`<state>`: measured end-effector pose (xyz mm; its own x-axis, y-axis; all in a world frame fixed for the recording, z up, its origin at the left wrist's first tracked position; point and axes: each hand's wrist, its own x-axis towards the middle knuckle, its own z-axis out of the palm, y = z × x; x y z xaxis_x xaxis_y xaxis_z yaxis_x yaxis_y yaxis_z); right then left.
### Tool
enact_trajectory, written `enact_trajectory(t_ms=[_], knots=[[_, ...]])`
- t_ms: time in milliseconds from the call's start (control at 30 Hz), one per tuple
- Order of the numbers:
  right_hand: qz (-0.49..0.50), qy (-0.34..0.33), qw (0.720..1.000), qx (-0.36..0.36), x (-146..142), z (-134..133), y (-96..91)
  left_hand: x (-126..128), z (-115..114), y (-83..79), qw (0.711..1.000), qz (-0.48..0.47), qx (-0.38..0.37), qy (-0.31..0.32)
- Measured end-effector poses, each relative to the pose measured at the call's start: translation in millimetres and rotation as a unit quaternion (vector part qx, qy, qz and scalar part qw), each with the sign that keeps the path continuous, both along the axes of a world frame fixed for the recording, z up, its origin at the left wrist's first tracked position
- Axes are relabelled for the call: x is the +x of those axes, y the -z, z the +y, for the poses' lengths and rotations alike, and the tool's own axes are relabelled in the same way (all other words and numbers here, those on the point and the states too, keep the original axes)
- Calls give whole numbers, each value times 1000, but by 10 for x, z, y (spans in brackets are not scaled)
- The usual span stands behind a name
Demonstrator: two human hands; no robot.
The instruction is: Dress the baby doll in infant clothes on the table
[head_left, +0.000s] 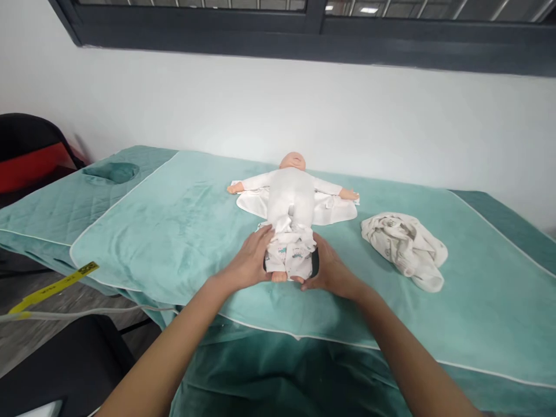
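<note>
A baby doll (290,194) in a white bodysuit lies on its back on a teal towel (174,231), head toward the wall and arms spread out. A white cloth (339,209) lies open under its torso. My left hand (248,262) and my right hand (330,267) cup the doll's legs from either side, fingers curled round the patterned trousers (290,255) at its feet. Both hands press on the fabric.
A crumpled patterned garment (406,246) lies on the towel to the right of the doll. The towel covers a quilted teal massage bed (52,208) with a face hole at the left. A black and red chair (30,156) stands at far left.
</note>
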<state>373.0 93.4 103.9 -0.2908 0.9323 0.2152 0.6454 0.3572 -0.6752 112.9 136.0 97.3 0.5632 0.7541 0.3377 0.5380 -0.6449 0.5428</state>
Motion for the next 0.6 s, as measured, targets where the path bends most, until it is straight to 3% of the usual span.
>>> enact_trajectory(t_ms=[100, 267, 467, 600], knots=[[-9, 29, 999, 25, -67, -20, 47, 44, -108, 32, 996, 69, 58, 18], [-18, 54, 998, 8, -139, -112, 37, 115, -200, -29, 989, 107, 107, -10], [-72, 66, 995, 29, -156, -118, -149, 194, -274, -220, 978, 163, 121, -56], [-103, 55, 993, -16, -108, -5, -304, 235, -249, -369, 974, 186, 111, -66]])
